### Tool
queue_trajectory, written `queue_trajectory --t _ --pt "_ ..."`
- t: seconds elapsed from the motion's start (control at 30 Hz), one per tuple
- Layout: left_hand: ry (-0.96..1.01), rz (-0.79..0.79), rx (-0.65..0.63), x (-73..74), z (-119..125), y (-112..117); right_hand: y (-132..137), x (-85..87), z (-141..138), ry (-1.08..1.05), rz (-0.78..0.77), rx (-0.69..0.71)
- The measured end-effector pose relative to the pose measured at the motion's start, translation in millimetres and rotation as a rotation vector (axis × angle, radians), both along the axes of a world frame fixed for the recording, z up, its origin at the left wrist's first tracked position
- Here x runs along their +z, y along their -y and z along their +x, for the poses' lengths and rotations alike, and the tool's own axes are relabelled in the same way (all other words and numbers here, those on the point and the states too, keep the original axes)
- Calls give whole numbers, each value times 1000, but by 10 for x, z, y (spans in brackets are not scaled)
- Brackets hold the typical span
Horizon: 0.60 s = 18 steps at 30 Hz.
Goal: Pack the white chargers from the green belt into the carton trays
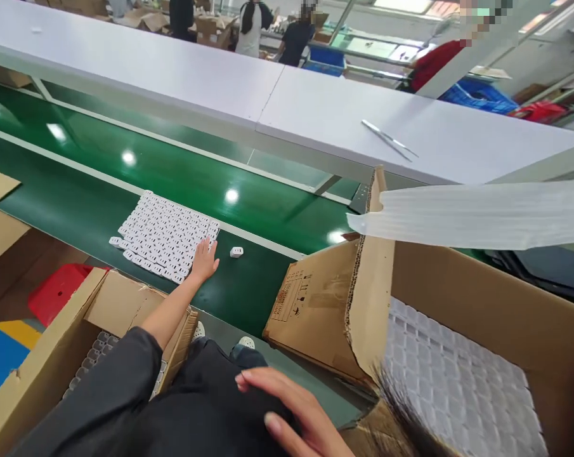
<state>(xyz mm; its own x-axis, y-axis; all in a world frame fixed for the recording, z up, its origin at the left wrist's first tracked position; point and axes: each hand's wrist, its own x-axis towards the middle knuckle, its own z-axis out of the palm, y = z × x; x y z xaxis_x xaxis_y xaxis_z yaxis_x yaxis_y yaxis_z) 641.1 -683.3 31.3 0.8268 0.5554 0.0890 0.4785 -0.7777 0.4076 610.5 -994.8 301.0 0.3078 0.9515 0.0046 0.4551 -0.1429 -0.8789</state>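
Many small white two-slot blocks, which look like USB chargers point(163, 231), lie packed in slanting rows on the dark green work surface. My left hand point(203, 260) rests at the right edge of this group, fingers stretched out and touching the nearest pieces. A single white charger point(236, 252) sits apart, a little to the right of that hand. My right hand point(299, 406) hovers in front of my lap near the bottom, thumb and fingers apart, with nothing seen in it.
On my right stands an open cardboard box point(315, 298) holding rows of translucent pieces point(453, 374); a pale plastic strip point(481, 216) crosses its flap. Another open box point(120, 304) is at lower left. Tweezers point(389, 138) lie on the white shelf point(210, 82). People work beyond.
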Motion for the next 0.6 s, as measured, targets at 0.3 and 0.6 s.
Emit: queue_trajectory --t 0.3,0.6 --pt "-82 71 15 -400 312 -126 -1059 -1446 -180 -60 -81 -244" --pt "-32 78 -46 -561 352 -101 -2372 -1921 804 345 -267 -573"
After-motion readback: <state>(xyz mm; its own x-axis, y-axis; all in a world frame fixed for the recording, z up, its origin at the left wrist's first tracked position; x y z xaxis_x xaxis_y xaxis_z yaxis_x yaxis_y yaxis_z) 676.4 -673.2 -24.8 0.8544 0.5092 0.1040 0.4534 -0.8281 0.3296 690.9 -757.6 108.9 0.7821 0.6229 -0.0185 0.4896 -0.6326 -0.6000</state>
